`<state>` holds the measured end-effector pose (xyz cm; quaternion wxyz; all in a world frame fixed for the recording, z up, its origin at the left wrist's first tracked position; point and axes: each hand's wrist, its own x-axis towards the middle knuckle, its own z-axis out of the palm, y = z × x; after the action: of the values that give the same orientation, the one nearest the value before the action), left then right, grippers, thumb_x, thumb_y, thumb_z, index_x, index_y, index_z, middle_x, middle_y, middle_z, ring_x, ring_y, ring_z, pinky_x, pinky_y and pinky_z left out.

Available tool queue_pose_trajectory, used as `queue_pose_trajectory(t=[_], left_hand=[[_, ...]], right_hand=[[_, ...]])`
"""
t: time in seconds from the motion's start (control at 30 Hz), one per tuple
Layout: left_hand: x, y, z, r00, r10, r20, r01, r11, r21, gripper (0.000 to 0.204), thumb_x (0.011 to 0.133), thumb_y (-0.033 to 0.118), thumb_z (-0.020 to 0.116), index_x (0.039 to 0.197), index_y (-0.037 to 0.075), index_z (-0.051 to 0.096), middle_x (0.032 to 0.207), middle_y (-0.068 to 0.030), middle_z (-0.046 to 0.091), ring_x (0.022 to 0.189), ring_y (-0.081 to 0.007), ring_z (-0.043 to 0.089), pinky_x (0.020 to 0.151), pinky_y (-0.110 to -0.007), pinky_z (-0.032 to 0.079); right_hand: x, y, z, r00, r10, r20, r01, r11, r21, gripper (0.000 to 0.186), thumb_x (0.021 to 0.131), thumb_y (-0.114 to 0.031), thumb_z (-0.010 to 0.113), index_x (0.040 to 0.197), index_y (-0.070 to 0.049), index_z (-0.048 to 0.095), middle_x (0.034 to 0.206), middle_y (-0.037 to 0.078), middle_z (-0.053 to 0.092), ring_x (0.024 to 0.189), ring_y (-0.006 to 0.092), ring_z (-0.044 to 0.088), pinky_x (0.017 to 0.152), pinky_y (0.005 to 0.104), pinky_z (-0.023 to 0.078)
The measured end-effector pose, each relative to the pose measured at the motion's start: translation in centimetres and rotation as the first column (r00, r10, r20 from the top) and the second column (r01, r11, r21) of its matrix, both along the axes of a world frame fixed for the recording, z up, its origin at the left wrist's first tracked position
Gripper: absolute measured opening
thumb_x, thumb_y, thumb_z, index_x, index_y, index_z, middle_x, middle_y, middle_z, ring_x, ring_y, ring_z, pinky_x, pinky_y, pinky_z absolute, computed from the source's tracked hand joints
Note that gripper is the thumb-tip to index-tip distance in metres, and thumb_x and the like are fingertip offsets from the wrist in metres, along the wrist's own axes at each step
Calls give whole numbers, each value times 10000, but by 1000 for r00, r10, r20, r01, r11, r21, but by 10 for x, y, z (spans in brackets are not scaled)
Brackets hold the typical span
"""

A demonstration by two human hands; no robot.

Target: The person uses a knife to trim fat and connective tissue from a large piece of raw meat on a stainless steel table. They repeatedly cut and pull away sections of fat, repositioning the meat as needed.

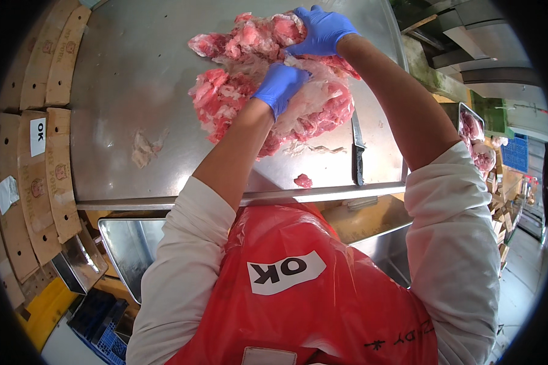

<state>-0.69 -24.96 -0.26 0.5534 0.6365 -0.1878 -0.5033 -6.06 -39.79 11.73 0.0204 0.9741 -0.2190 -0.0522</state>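
Note:
A large piece of raw pink meat (319, 118) with white fat and membrane lies on the metal table (128, 79). My left hand (281, 87), in a blue glove, is closed on the pale fatty layer at its middle; the fingertips are partly hidden. Farther off and to the right, my right hand (324, 31), also gloved in blue, grips the far part of the meat, thumb and fingers spread around a lump. A knife (358, 152) with a black handle lies to the right of the meat, untouched by either hand.
A small meat scrap (302, 180) lies near the table's front edge, and a fat scrap (145, 149) to the left. Cardboard boxes (33, 176) line the left side. Below the edge are metal trays (131, 243). More meat (482, 155) sits in a container at right.

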Motion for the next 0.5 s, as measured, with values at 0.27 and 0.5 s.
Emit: queue_pose_trajectory(t=[0.27,0.5], left_hand=[[24,44,5,956,-108,273,94,994,63,333,885,237,788,1015,-67,755,934,-183,775,836,-231,733,754,-443,569],[57,118,23,732,-209,648,149,978,147,233,942,221,746,1007,-2,757,919,-157,756,820,-202,703,752,-404,567]], right_hand=[[5,19,20,997,-47,-59,51,997,64,1075,691,-737,832,1462,-33,577,1320,275,695,1222,421,685,1036,486,560],[-1,14,19,998,-49,-49,52,996,66,1097,693,-776,805,1478,-47,572,1356,266,681,1236,414,681,1040,482,558]])
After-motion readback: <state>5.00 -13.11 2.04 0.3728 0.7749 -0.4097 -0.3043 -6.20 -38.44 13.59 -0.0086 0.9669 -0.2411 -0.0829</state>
